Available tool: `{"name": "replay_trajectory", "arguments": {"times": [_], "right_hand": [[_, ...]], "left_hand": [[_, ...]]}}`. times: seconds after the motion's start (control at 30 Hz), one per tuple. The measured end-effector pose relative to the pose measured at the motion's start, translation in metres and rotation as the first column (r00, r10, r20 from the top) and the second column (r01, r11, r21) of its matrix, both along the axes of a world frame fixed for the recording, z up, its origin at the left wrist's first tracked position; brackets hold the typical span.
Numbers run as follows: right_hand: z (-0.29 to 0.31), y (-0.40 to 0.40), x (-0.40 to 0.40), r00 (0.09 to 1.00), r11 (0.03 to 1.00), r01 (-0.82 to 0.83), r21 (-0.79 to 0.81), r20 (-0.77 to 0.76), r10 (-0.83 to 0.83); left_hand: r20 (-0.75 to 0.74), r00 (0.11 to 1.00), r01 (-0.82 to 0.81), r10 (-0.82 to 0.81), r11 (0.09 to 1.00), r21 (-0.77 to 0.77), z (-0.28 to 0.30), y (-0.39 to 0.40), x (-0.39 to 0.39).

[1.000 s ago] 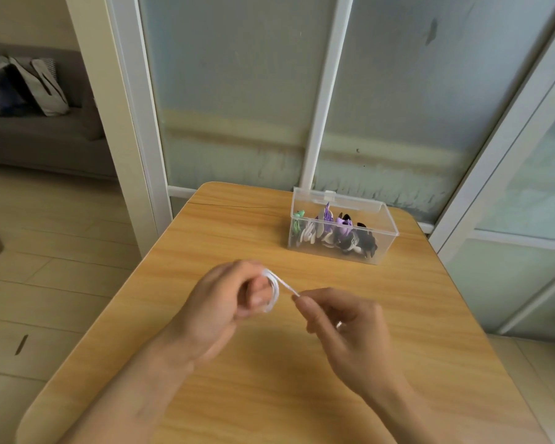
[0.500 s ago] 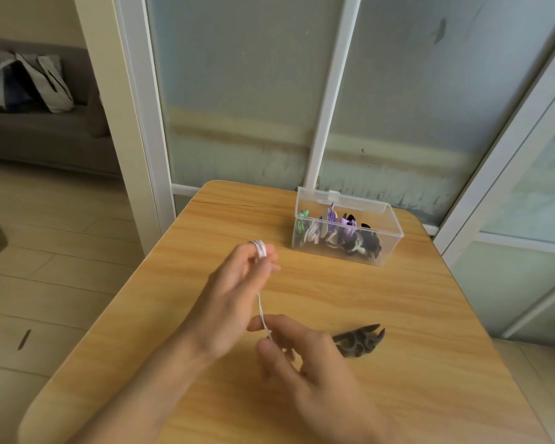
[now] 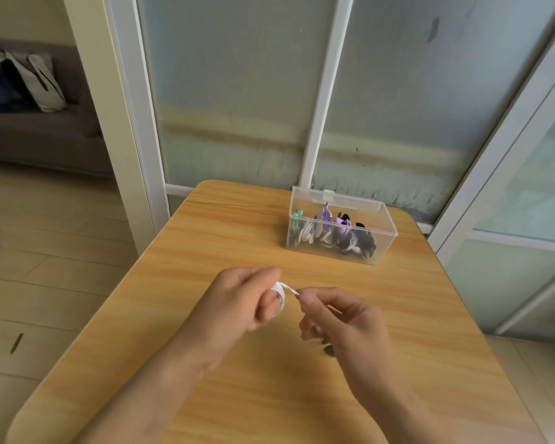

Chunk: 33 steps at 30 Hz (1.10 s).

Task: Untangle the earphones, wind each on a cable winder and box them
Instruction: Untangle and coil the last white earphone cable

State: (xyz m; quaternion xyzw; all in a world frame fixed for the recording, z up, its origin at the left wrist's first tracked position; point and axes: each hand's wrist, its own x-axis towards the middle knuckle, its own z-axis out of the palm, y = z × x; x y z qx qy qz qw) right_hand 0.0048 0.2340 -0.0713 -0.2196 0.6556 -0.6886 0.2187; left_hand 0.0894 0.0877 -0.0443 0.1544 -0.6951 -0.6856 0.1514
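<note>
Wooden table (image 3: pixel 205 245) by frosted glass wall. Left hand (image 3: pixel 241 302) curled, white earphone cable (image 3: pixel 280 296) coiled round fingers as spool; right hand (image 3: pixel 340 318) pinched free end taut for winding. Clear box (image 3: pixel 340 232) behind, holding wound sets.

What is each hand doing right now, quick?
Left hand: curled, with the white cable coiled round its fingers.
Right hand: pinching the cable's free end.
</note>
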Motion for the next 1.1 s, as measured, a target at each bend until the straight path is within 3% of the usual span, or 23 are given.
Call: {"name": "replay_trajectory", "arguments": {"times": [0.07, 0.13, 0.2, 0.33, 0.47, 0.63, 0.77, 0.93, 1.1], "right_hand": [[-0.006, -0.005, 0.005, 0.999, 0.999, -0.029, -0.023, -0.017, 0.028], [-0.013, -0.009, 0.011, 0.997, 0.998, -0.053, -0.026, -0.053, 0.051], [-0.016, -0.011, 0.015, 0.996, 0.998, -0.055, -0.044, -0.078, 0.052], [-0.015, -0.013, 0.019, 0.997, 0.993, -0.077, -0.094, -0.016, 0.076], [-0.016, -0.014, 0.021, 0.993, 0.989, -0.115, -0.095, 0.022, 0.117], [-0.021, -0.014, 0.023, 0.979, 0.997, -0.074, -0.029, -0.193, 0.067], [-0.028, -0.019, 0.028, 0.959, 0.995, -0.102, -0.006, -0.266, 0.097], [-0.037, -0.022, 0.035, 0.905, 0.997, 0.044, 0.070, -0.424, -0.010], [-0.040, -0.025, 0.040, 0.883, 0.988, 0.098, 0.123, -0.468, -0.029]], "left_hand": [[-0.055, 0.997, -0.044, 0.061, 0.963, 0.267, 0.000, 0.004, -0.002], [-0.083, 0.993, -0.029, 0.082, 0.863, 0.504, -0.002, 0.006, -0.004], [-0.124, 0.989, 0.008, 0.077, 0.818, 0.575, -0.003, 0.006, -0.005], [-0.217, 0.975, 0.139, -0.053, 0.902, 0.408, -0.005, 0.005, -0.003], [-0.198, 0.980, 0.061, 0.001, 0.950, 0.306, -0.003, 0.008, -0.002], [-0.062, 0.966, -0.224, 0.252, 0.929, 0.295, -0.011, 0.013, -0.005], [-0.060, 0.952, -0.270, 0.301, 0.915, 0.301, -0.019, 0.013, -0.007], [0.032, 0.949, -0.312, 0.313, 0.925, 0.216, -0.030, 0.007, -0.008], [0.100, 0.928, -0.370, 0.358, 0.917, 0.146, -0.030, 0.011, -0.010]]}}
